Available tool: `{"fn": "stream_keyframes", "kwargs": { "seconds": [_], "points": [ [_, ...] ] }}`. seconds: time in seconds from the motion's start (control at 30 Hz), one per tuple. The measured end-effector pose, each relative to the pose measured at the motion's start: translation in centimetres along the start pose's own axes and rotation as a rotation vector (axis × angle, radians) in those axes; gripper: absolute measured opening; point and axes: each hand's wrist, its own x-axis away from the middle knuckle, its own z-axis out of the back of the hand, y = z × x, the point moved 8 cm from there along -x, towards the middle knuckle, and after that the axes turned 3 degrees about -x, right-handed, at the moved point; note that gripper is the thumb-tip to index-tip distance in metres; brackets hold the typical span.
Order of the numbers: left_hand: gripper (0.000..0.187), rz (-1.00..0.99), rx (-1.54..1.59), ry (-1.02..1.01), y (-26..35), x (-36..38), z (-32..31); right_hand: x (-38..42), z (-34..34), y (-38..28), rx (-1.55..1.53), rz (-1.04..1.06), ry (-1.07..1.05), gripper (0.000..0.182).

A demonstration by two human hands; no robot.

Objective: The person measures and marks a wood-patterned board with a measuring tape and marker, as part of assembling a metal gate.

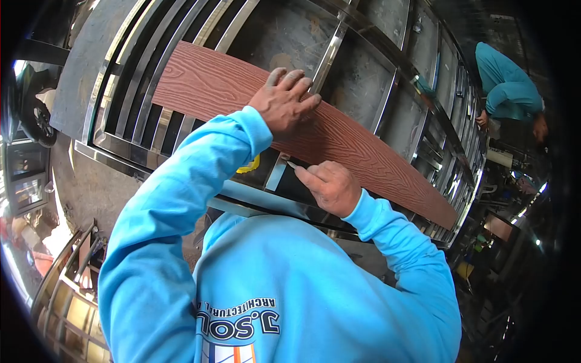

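Observation:
A long reddish-brown plank (206, 81) with a wood-grain surface lies across a shiny metal frame (330, 54). My left hand (284, 100) rests on top of the plank, its fingers stretched out and spread. Close to the plank's near edge, my right hand (330, 186) is closed around a small, thin, pale pointed piece (292, 164). Most of that piece is hidden by the fingers, and its tip points at a short metal crossbar (277, 173). Something yellow (249, 164) shows partly from behind my left sleeve.
Shiny bars of the frame run along both sides of the plank. At the far right another person in blue (508, 85) bends down beside the frame's far end. A wheel (37, 121) stands at the left, and a metal grille (72, 308) lies at lower left.

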Motion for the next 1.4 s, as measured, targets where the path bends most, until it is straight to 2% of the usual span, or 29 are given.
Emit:
{"fn": "stream_keyframes", "kwargs": {
  "seconds": [0.1,0.2,0.37,0.57,0.67,0.77,0.83,0.87,0.93,1.03,1.17,1.2,1.33,1.4],
  "points": [
    [0.056,0.021,-0.014,-0.083,1.2,-0.5,-3.2,-0.2,-1.2,1.1,0.035,0.062,0.023,0.031],
    [0.057,0.037,0.097,-0.082,1.3,-0.4,-2.1,-0.5,-2.1,1.7,0.039,0.098,0.034,0.031],
    [0.057,0.019,0.065,-0.058,1.4,-0.4,-1.9,-1.1,-2.4,1.5,0.061,0.127,0.019,0.03],
    [0.058,-0.006,-0.018,-0.074,1.4,-0.3,-2.5,-3.7,-2.7,0.4,0.057,0.096,-0.064,0.015],
    [0.058,-0.002,0.08,-0.058,1.6,-0.5,-1.7,-3.2,-2.4,0.7,0.042,0.089,-0.056,0.009],
    [0.057,-0.01,0.087,-0.094,2.0,-0.6,-1.4,1.8,-1.0,3.4,0.028,-0.056,-0.215,0.011],
    [0.056,-0.005,0.066,-0.102,1.8,-0.8,-1.3,5.2,3.2,2.1,-0.105,-0.082,-0.213,0.017],
    [0.056,0.005,0.055,-0.11,2.0,-0.6,-1.5,6.9,4.8,1.7,-0.104,-0.107,-0.145,0.007],
    [0.056,-0.003,0.03,-0.122,2.0,-0.9,-1.5,9.6,6.9,1.9,-0.047,-0.164,-0.087,0.02],
    [0.055,-0.047,0.018,-0.128,2.6,-1.2,-1.0,14.5,6.4,4.2,0.036,-0.184,-0.064,0.032],
    [0.051,-0.065,0.031,-0.077,7.5,-3.4,-1.9,18.0,5.8,5.3,0.051,-0.206,0.036,0.035],
    [0.051,-0.109,-0.046,-0.102,9.1,-3.9,-3.9,18.1,5.5,5.5,0.054,-0.198,0.043,0.035],
    [0.057,-0.036,0.063,-0.07,15.9,-7.6,-7.2,17.6,4.4,6.3,0.078,-0.161,0.082,0.035],
    [0.059,-0.016,0.1,-0.085,16.5,-7.9,-7.8,17.4,4.0,6.9,0.082,-0.159,0.071,0.034]
  ]
}}
